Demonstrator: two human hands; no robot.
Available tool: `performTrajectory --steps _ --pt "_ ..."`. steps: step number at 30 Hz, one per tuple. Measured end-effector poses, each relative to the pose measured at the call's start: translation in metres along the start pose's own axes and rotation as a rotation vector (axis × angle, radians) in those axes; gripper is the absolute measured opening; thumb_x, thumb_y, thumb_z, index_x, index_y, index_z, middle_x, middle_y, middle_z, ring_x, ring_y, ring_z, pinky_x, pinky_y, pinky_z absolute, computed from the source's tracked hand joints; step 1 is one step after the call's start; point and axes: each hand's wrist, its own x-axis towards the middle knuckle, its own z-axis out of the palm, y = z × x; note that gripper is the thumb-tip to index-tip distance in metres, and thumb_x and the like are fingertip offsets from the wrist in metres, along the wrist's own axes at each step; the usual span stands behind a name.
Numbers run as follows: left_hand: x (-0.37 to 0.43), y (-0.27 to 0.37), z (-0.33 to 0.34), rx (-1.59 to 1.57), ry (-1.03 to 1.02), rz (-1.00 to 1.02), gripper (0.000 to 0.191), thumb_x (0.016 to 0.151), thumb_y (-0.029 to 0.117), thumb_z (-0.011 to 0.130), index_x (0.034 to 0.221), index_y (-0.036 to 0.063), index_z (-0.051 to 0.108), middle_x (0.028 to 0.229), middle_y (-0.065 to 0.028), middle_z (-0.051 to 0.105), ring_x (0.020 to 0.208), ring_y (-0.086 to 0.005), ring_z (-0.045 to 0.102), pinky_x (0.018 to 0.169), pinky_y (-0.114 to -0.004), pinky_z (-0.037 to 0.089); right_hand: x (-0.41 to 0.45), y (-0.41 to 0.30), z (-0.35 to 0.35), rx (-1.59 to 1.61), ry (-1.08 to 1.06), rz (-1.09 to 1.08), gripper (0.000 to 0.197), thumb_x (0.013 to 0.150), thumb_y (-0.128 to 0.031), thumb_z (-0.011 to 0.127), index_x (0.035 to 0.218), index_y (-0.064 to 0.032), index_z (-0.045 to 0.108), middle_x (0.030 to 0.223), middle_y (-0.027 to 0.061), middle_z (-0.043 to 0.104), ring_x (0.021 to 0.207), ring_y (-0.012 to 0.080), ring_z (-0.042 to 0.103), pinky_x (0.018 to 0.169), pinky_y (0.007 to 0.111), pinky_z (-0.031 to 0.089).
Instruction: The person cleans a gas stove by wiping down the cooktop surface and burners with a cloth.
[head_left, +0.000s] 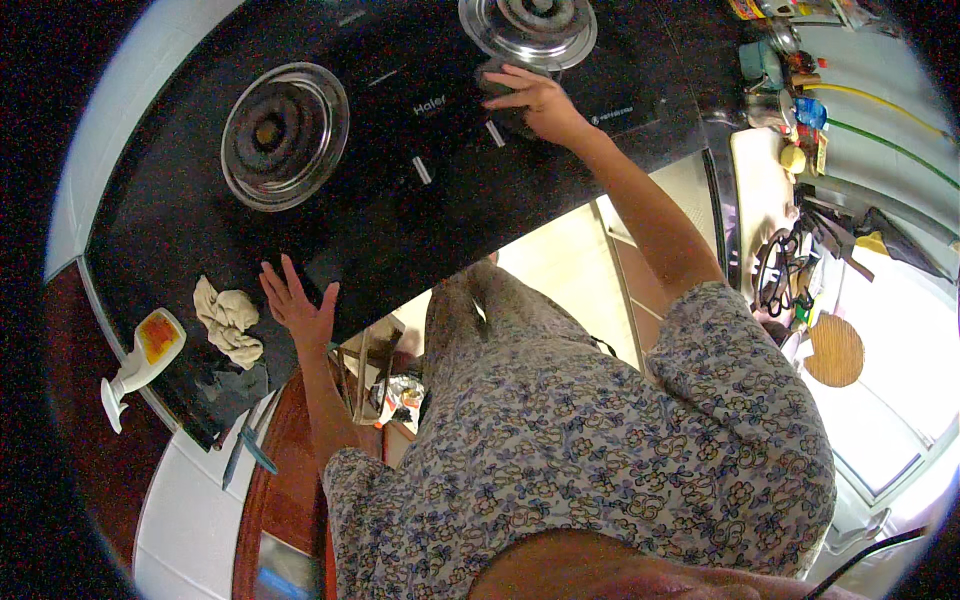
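Note:
My left hand (304, 309) rests with spread fingers on or just over the near left part of a black glass-top Haier gas hob (390, 217), holding nothing. My right hand (536, 101) reaches to the near side of the right burner, its fingers apart over a dark round thing (495, 81) that I cannot make out; I see nothing gripped. The left burner, with its shiny metal ring (285, 135), lies beyond my left hand. Between the burners, two light-coloured knob grips (422, 170) show. A crumpled cream cloth (227, 321) lies left of my left hand.
A white spray bottle (156, 341) with an orange label lies at the left edge. Two knives (244, 450) lie on white tiles nearby. To the right are a cream cutting board (757, 180), jars, a metal pot (771, 111), utensils and a round wooden board (835, 350).

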Motion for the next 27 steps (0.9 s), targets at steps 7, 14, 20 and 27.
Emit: performTrajectory --steps 7,14,20,27 --pt "-0.002 0.003 -0.001 0.007 -0.044 -0.035 0.080 0.079 0.060 0.048 0.140 0.0172 0.019 0.146 -0.0142 0.006 0.134 -0.0338 0.006 0.101 -0.055 0.013 0.052 -0.012 -0.015 0.007 0.333 -0.004 0.057 0.061 0.012 0.046 0.110 -0.0130 0.059 0.127 0.0104 0.046 0.119 0.0287 0.041 0.100 0.037 0.034" --pt "0.001 0.002 0.002 0.021 -0.021 0.029 0.080 0.079 0.059 0.050 0.139 0.0154 0.022 0.146 -0.0147 0.007 0.133 -0.0343 0.009 0.100 -0.055 0.016 0.085 0.000 0.028 -0.283 0.302 0.160 0.051 0.069 -0.012 0.057 0.119 -0.0173 0.052 0.133 0.0121 0.038 0.118 0.0295 0.040 0.098 0.037 0.035" --pt "0.000 -0.005 0.003 0.016 0.010 0.036 0.079 0.079 0.058 0.052 0.139 0.0161 0.022 0.145 -0.0150 0.009 0.133 -0.0345 0.010 0.100 -0.054 0.016 0.022 0.010 -0.001 -0.197 0.111 0.103 0.052 0.064 -0.006 0.057 0.113 -0.0258 0.057 0.127 0.0022 0.047 0.109 0.0238 0.051 0.090 0.036 0.045" --pt "-0.001 -0.005 0.005 0.028 -0.009 -0.008 0.081 0.078 0.058 0.052 0.140 0.0173 0.020 0.145 -0.0147 0.009 0.133 -0.0337 0.009 0.101 -0.053 0.016 -0.014 -0.006 -0.038 0.168 0.131 0.328 0.057 0.059 0.014 0.046 0.105 -0.0149 0.063 0.123 0.0066 0.051 0.110 0.0257 0.051 0.090 0.031 0.044"
